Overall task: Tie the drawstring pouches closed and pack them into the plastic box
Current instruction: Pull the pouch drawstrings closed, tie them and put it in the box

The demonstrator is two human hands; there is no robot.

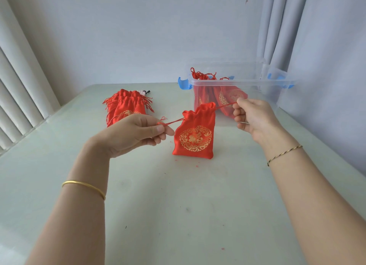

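The red pouch (195, 134) sits between the fingers; left hand (134, 134) and right hand (255, 116) each pinch a drawstring end (173, 121).

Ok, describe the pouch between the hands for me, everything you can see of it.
The red drawstring pouch looks like shiny satin, with a round gold emblem on its front. It stands upright, bottom edge apparently on the pale table, its neck partly gathered, no knot visible. Red cords run out both sides, pulled taut: the left hand pinches one, the right hand the other.
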